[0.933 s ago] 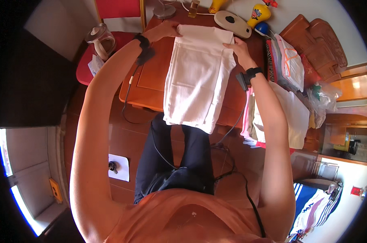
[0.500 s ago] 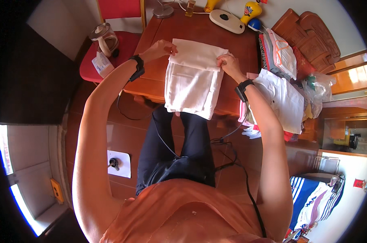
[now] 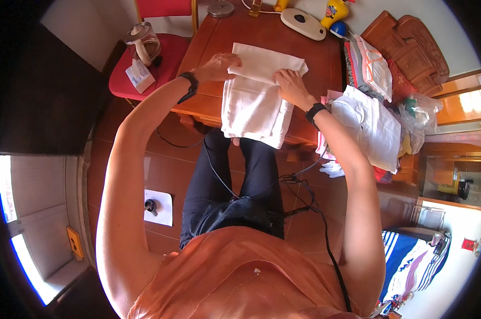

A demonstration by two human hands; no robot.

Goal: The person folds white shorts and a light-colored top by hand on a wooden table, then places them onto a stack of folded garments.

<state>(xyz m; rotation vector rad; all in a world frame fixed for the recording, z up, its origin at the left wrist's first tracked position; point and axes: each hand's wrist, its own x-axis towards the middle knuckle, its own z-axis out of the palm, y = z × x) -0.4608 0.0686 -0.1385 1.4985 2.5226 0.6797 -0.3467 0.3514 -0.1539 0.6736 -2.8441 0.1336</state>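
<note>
A white cloth (image 3: 254,109), folded into layers, lies on the brown wooden table (image 3: 214,40), its near end hanging over the front edge above my lap. A band along its far end is turned over toward me. My left hand (image 3: 219,67) grips the left end of this turned-over band, thumb and fingers closed at its edge. With fingers bent over the band's near edge, my right hand (image 3: 293,87) holds the cloth right of its middle. The fingertips of both hands are partly hidden. Dark bands circle both wrists.
To the right are stacked clothes (image 3: 370,64) and a white garment (image 3: 365,125) beside a carved wooden chair (image 3: 410,42). A red chair (image 3: 171,50) at the left bears a glass kettle (image 3: 143,42) and a tissue pack (image 3: 139,77). A black cable (image 3: 323,228) runs along my right side.
My right hand has moved inward from the cloth's right edge, and the right far corner now sticks out beyond it. My left hand stays at the left edge. The view has shifted slightly.
</note>
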